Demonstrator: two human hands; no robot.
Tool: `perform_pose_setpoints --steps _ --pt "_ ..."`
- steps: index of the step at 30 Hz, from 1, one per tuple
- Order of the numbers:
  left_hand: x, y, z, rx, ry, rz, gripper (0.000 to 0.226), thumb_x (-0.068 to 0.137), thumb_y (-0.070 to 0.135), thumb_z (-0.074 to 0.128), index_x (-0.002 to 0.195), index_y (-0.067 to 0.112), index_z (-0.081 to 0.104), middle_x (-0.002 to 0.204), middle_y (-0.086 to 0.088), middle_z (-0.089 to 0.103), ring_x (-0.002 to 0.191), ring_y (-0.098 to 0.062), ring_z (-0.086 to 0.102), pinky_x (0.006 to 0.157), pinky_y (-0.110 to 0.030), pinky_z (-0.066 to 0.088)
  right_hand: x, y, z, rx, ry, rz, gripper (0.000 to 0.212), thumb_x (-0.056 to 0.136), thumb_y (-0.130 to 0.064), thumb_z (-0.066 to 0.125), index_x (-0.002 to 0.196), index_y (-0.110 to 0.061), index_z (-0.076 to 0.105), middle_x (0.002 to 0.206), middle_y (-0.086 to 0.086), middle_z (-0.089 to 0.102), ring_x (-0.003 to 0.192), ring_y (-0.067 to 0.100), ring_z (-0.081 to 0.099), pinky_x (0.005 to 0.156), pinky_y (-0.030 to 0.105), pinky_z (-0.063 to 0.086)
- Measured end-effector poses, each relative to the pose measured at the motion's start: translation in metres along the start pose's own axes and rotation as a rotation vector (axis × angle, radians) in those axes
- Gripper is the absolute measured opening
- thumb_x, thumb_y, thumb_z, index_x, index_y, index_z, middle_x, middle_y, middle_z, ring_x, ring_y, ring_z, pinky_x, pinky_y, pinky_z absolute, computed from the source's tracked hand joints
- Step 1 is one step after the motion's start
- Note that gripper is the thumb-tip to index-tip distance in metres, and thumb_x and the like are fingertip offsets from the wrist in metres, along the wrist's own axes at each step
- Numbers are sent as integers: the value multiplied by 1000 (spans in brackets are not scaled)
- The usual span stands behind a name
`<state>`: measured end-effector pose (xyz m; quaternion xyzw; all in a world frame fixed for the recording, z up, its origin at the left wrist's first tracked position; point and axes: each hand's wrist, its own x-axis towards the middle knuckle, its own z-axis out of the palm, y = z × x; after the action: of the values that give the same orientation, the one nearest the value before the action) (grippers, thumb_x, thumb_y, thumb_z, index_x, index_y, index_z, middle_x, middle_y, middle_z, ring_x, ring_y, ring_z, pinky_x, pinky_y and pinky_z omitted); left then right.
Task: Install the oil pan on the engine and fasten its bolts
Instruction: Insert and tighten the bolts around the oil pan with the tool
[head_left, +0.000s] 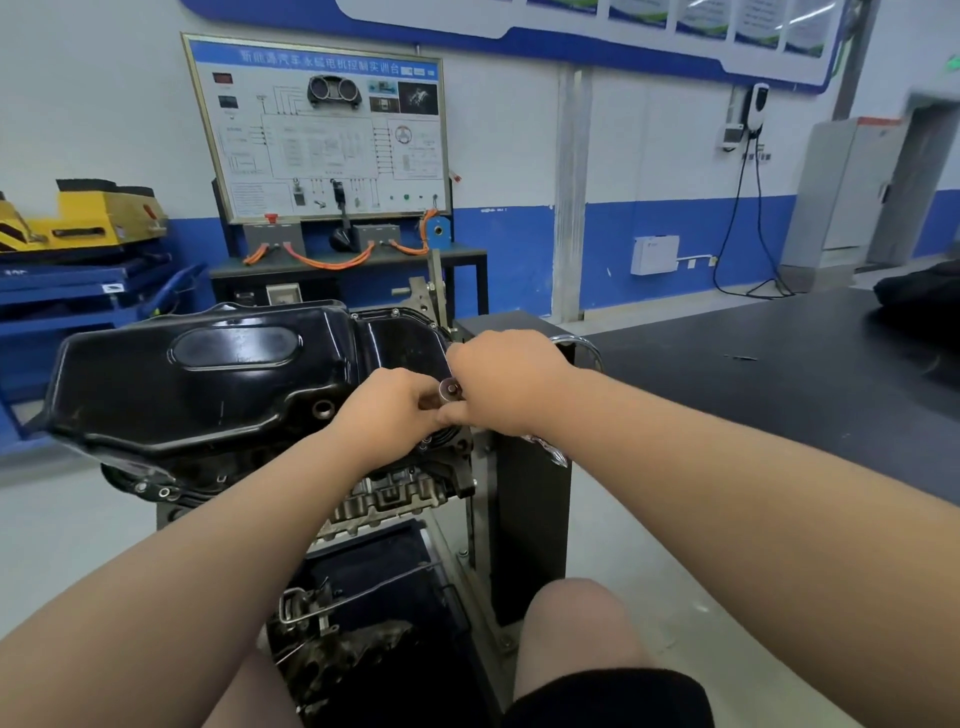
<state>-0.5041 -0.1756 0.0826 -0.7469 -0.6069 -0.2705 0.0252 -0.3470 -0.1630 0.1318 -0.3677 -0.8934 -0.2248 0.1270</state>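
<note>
The engine (395, 493) sits inverted in its black stand (524, 519), sump face up. The oil pan (197, 384) already lies on that face, its flange along the block edge. Bolt heads (395, 312) show on the far flange; whether every hole is filled cannot be told.

Your left hand (387, 410) and right hand (506, 384) meet at the near right corner of the pan, just above the flange. The fingers of both are curled inward and pinch one small metal cylinder (450, 389) between them. It looks like a socket, though it may be a fastener. A bright piece below the right wrist may be a tool handle; it is too hidden to name.

Judged step: preparing a fastener or driver for this corner.

1. Hold the cylinder square to the flange before turning.
2. Start each bolt by hand; stop if it binds.
3. Keep the pan from shifting while the bolts are loose.
4. Snug all bolts lightly, working crosswise from the middle outward.
5. Tighten fully only after every bolt is seated.
</note>
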Motion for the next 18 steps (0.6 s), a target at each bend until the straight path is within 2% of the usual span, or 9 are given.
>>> perform_pose_setpoints --steps 2,5,8,9,10,13,15,18 --pt "0 -1 -1 -6 -38 1 24 85 33 69 65 32 56 60 13 58 58 -1 51 54 -19 35 0 3 -1 -32 -13 -22 39 86 -57 55 84 -18 47 64 -3 40 52 12 40 44 27 29" --pt "-1 1 -4 31 -46 2 32 83 21 64 58 34 50 55 12 54 53 -2 47 50 -20 32 -3 -3 6 39 58 71 41 84 -55 55 66 -20 45 60 -3 45 51 12 44 43 24 28" --pt "-4 4 -6 158 -60 43 18 79 22 60 64 30 54 61 6 59 62 -15 54 56 -28 40 -7 -13 12 175 62 199 42 82 -54 57 60 -23 39 60 -2 49 52 14 48 45 24 34" --pt "-5 3 -8 211 -44 79 7 79 28 60 72 27 60 67 6 62 68 -17 57 63 -31 44 -8 -15 12 201 44 230 42 81 -55 58 60 -23 40 61 -2 50 53 15 50 46 25 36" --pt "-5 2 -10 279 -3 129 11 79 36 59 81 27 65 74 7 66 77 -18 59 73 -34 47 -9 -16 12 218 24 253 43 81 -56 58 61 -22 40 63 -1 51 54 15 51 47 26 36" --pt "-5 -10 -21 508 77 171 45 80 57 58 116 31 65 112 10 66 116 -19 51 104 -41 35 -14 -18 13 254 -16 316 46 80 -61 57 63 -22 39 65 -2 51 58 17 51 48 26 34" --pt "-6 -23 -32 608 72 83 55 82 58 57 130 32 55 134 7 55 132 -22 36 112 -43 24 -16 -21 13 277 -29 366 46 80 -62 56 63 -23 39 66 -2 50 61 18 50 49 27 33" --pt "-17 -43 -40 692 -12 -14 59 86 57 52 139 33 45 154 2 30 144 -25 14 117 -45 9 -18 -25 15 310 -35 408 44 82 -61 53 65 -22 44 65 -2 52 61 18 52 50 27 35"
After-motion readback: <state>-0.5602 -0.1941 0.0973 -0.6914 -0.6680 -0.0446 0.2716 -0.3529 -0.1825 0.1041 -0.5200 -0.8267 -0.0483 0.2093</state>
